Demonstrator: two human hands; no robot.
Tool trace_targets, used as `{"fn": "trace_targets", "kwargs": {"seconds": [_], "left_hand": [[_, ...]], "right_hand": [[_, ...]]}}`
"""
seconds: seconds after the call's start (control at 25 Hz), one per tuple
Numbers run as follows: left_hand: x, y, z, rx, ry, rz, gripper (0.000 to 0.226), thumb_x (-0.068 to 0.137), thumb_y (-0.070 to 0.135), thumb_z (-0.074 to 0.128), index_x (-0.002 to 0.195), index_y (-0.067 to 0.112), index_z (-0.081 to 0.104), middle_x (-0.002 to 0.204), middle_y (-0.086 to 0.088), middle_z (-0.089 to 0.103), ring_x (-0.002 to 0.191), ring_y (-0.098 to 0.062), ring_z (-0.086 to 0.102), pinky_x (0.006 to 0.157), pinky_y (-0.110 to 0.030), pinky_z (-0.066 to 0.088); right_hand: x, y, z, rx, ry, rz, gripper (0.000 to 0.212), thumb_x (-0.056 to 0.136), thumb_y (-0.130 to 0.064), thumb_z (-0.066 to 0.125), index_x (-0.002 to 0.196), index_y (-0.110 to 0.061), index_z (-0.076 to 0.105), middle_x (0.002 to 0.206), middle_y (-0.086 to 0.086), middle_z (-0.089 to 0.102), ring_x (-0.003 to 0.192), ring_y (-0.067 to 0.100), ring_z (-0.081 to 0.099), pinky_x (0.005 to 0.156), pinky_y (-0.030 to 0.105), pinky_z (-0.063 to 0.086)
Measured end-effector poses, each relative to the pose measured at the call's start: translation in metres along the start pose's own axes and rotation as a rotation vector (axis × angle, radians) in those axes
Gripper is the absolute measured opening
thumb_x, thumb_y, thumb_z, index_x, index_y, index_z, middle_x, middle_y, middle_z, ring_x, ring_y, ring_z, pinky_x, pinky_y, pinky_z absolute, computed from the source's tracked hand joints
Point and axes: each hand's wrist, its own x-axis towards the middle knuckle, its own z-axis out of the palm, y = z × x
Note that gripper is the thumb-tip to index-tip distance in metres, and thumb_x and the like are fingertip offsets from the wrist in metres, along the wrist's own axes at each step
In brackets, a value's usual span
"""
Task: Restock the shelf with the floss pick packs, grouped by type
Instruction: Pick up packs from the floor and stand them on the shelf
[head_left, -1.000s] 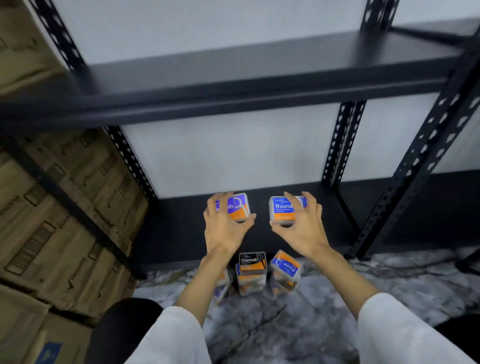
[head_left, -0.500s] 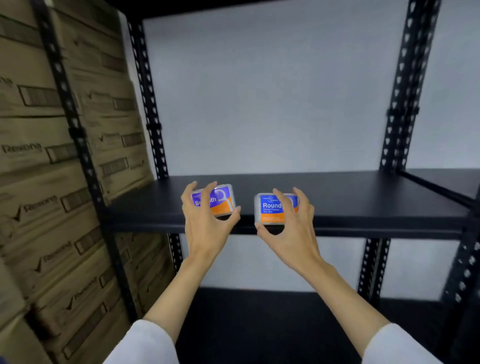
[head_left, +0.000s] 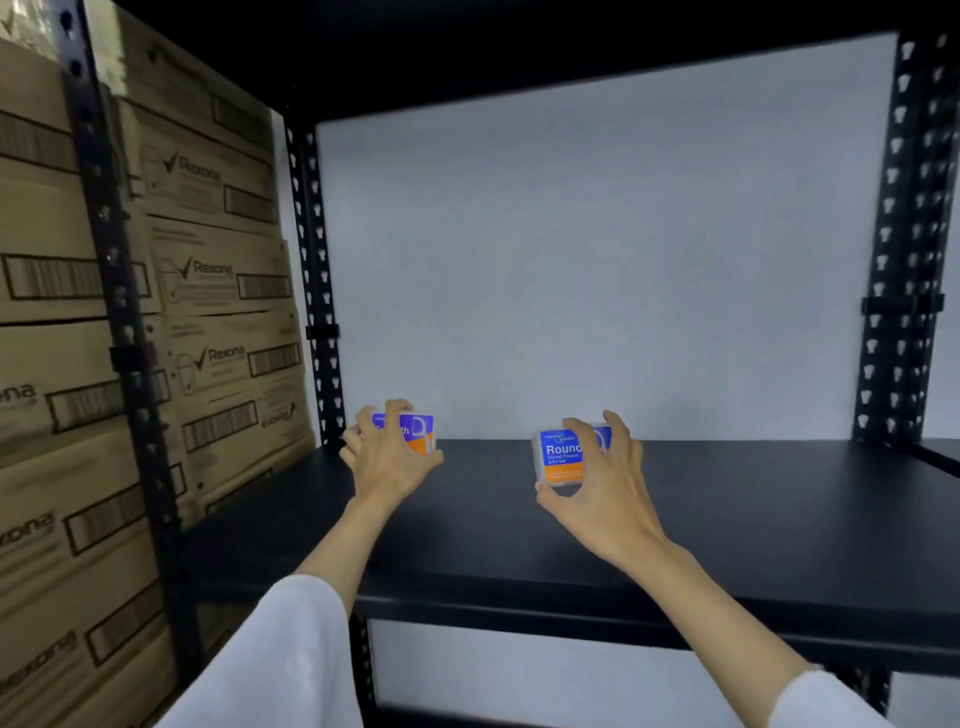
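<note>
A black metal shelf (head_left: 727, 519) spans the frame, carried on perforated black uprights (head_left: 898, 260) against a pale grey wall (head_left: 597, 270). At 9 o'clock, stacked brown cartons (head_left: 218, 291) printed "Rexona" with barcodes fill the neighbouring bay. The left hand (head_left: 387, 457) grips a blue-and-orange floss pick pack (head_left: 415, 434) at the shelf's back left, about 10 o'clock from centre; its label is partly covered by fingers. The right hand (head_left: 602, 483) grips a second pack (head_left: 563, 457) labelled "Round", blue above and orange below, near mid-shelf, at 3 o'clock from the first and well apart. White sleeves (head_left: 280, 665) cover both forearms.
</note>
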Motion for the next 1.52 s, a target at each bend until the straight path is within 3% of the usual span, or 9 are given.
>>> {"fn": "trace_targets", "kwargs": {"seconds": [0.2, 0.4, 0.64, 0.8, 0.96, 1.2, 1.32, 1.52], "left_hand": [[0.014, -0.029, 0.023, -0.065, -0.149, -0.018, 0.073, 0.063, 0.034, 0.087, 0.117, 0.032, 0.036, 0.134, -0.006, 0.026, 0.115, -0.033, 0.036, 0.087, -0.036, 0.047], [0.015, -0.042, 0.027, -0.184, -0.181, 0.013, 0.061, 0.068, 0.022, 0.086, 0.111, 0.032, 0.044, 0.125, -0.004, 0.028, 0.111, -0.027, 0.045, 0.088, -0.035, 0.051], [0.014, -0.042, 0.029, -0.113, -0.199, 0.073, 0.053, 0.081, 0.010, 0.073, 0.121, 0.033, 0.046, 0.131, -0.006, 0.028, 0.108, -0.026, 0.053, 0.083, -0.031, 0.050], [0.012, -0.039, 0.027, -0.079, -0.222, 0.057, 0.054, 0.084, 0.012, 0.070, 0.128, 0.032, 0.046, 0.135, -0.007, 0.026, 0.110, -0.029, 0.053, 0.089, -0.038, 0.050], [0.008, -0.033, 0.021, -0.061, -0.220, 0.053, 0.063, 0.082, 0.025, 0.074, 0.136, 0.033, 0.042, 0.147, -0.008, 0.019, 0.125, -0.030, 0.043, 0.097, -0.042, 0.048], [-0.028, -0.006, -0.008, 0.012, -0.106, 0.163, 0.050, 0.091, 0.037, 0.060, 0.138, 0.025, 0.046, 0.156, -0.002, 0.025, 0.139, -0.025, 0.032, 0.111, -0.042, 0.034], [-0.063, 0.017, -0.033, -0.051, -0.149, 0.174, 0.036, 0.093, 0.035, 0.053, 0.128, 0.023, 0.056, 0.143, 0.003, 0.045, 0.126, -0.022, 0.047, 0.098, -0.036, 0.042], [-0.126, 0.056, -0.077, -0.135, -0.293, 0.139, 0.019, 0.093, 0.036, 0.051, 0.105, 0.029, 0.064, 0.108, 0.010, 0.065, 0.096, -0.012, 0.058, 0.083, -0.029, 0.043]], "right_hand": [[0.007, 0.011, 0.017, -0.070, -0.049, 0.004, 0.075, 0.077, -0.034, 0.072, 0.140, -0.029, 0.030, 0.152, 0.003, 0.004, 0.137, 0.021, 0.013, 0.096, 0.027, 0.044], [0.025, 0.017, 0.025, -0.092, -0.061, 0.045, 0.074, 0.073, -0.030, 0.075, 0.133, -0.026, 0.033, 0.145, 0.004, 0.008, 0.131, 0.024, 0.017, 0.091, 0.031, 0.048], [0.046, 0.035, 0.038, -0.091, -0.094, 0.127, 0.073, 0.072, -0.027, 0.080, 0.128, -0.022, 0.035, 0.144, 0.009, 0.011, 0.130, 0.028, 0.018, 0.100, 0.036, 0.042], [0.045, 0.044, 0.040, -0.015, -0.094, 0.185, 0.064, 0.072, -0.025, 0.081, 0.119, -0.021, 0.038, 0.142, 0.008, 0.016, 0.127, 0.028, 0.023, 0.101, 0.043, 0.042], [0.042, 0.041, 0.038, -0.225, -0.072, 0.122, 0.068, 0.074, -0.038, 0.077, 0.127, -0.023, 0.037, 0.145, 0.008, 0.022, 0.126, 0.030, 0.032, 0.101, 0.042, 0.038], [0.018, 0.033, 0.015, -0.357, -0.073, 0.143, 0.078, 0.084, -0.050, 0.064, 0.144, -0.014, 0.028, 0.155, 0.016, 0.015, 0.142, 0.033, 0.016, 0.114, 0.044, 0.021], [-0.010, 0.019, -0.007, -0.267, -0.086, 0.124, 0.063, 0.090, -0.037, 0.060, 0.141, -0.011, 0.034, 0.149, 0.014, 0.029, 0.138, 0.030, 0.026, 0.112, 0.041, 0.028], [-0.070, -0.008, -0.057, -0.082, -0.204, 0.115, 0.029, 0.091, -0.026, 0.054, 0.118, -0.019, 0.059, 0.118, 0.003, 0.060, 0.107, 0.023, 0.058, 0.087, 0.034, 0.048]]}}
